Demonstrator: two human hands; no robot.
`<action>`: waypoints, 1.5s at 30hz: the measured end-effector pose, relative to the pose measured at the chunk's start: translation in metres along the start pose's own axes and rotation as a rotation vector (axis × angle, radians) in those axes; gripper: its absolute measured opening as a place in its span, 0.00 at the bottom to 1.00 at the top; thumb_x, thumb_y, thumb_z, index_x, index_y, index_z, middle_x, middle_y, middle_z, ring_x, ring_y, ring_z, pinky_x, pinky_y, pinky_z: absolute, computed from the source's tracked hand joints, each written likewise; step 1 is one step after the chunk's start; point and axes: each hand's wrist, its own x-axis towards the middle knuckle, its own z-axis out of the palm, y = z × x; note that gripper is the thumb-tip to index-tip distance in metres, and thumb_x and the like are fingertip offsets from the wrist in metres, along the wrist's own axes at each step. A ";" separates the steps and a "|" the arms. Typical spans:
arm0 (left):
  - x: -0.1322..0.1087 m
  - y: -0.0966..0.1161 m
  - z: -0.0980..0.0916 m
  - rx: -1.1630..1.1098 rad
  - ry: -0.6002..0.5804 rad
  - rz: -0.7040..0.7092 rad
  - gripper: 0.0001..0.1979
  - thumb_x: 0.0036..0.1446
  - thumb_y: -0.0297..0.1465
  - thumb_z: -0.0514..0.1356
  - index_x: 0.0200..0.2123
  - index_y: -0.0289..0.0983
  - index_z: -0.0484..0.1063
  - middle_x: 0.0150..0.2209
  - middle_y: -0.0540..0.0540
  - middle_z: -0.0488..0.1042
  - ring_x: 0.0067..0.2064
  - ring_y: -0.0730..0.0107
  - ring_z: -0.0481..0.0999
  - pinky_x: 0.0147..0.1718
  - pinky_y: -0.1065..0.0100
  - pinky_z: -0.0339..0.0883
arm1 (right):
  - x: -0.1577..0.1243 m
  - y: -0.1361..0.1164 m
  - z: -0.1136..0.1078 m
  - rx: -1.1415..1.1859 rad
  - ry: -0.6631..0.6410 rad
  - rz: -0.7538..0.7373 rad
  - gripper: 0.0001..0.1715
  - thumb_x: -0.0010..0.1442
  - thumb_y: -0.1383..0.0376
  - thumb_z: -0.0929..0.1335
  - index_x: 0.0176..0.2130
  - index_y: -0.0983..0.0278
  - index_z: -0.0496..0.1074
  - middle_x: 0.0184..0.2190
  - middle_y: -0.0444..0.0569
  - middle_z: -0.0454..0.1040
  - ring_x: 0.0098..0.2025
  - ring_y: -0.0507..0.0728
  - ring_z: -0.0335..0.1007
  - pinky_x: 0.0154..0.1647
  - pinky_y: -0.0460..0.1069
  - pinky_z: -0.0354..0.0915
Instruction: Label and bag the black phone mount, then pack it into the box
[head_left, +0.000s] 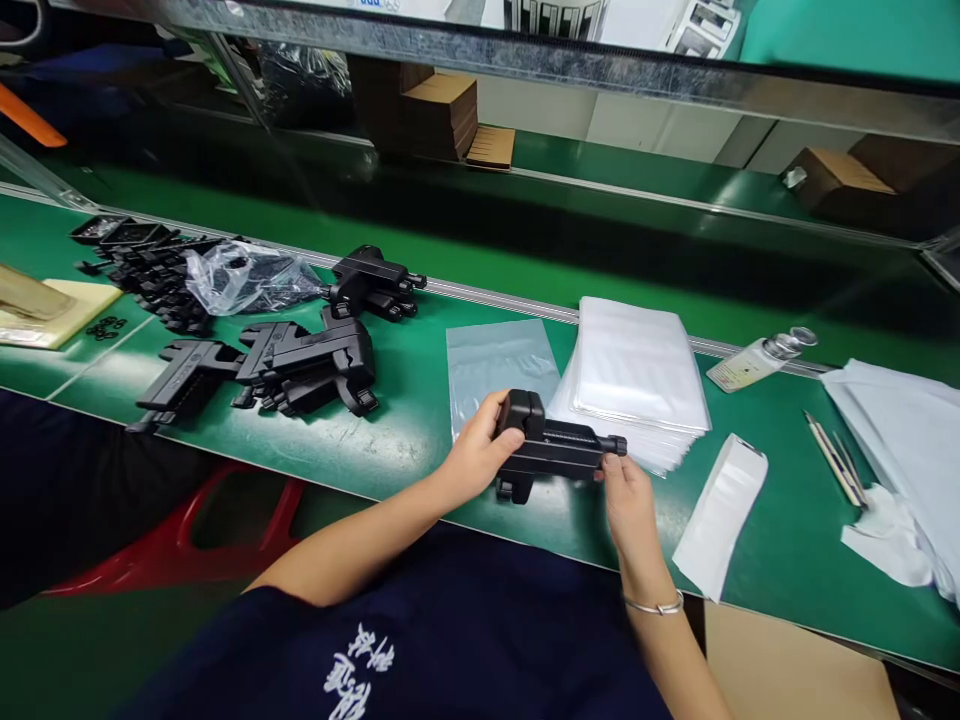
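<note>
Both hands hold a black plastic device that looks like a clamp-style holder (562, 450), raised over the front of the green bench. My left hand (480, 450) is closed around its thick left end, thumb on top. At the narrow right end, the fingers of my right hand (626, 490) pinch near a small knob. Behind the device lies a flat clear plastic bag (499, 365), and beside that rises a stack of clear plastic bags (637, 365). More black holders (300, 360) of the same look lie in a pile to the left.
Crumpled clear plastic (251, 278) lies among black parts (154, 265) at the far left. To the right are a pump bottle (761, 360), a white packet (724, 510), tweezers (836, 460) and white sheets (907, 440). A metal shelf edge (525, 65) crosses above the bench.
</note>
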 end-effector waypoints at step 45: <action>0.022 0.000 0.010 -0.598 0.314 -0.422 0.24 0.55 0.52 0.61 0.39 0.35 0.73 0.33 0.45 0.80 0.37 0.60 0.80 0.36 0.64 0.74 | -0.027 -0.026 0.010 0.102 -0.125 -0.293 0.33 0.62 0.49 0.67 0.62 0.55 0.63 0.50 0.55 0.72 0.49 0.62 0.71 0.55 0.63 0.66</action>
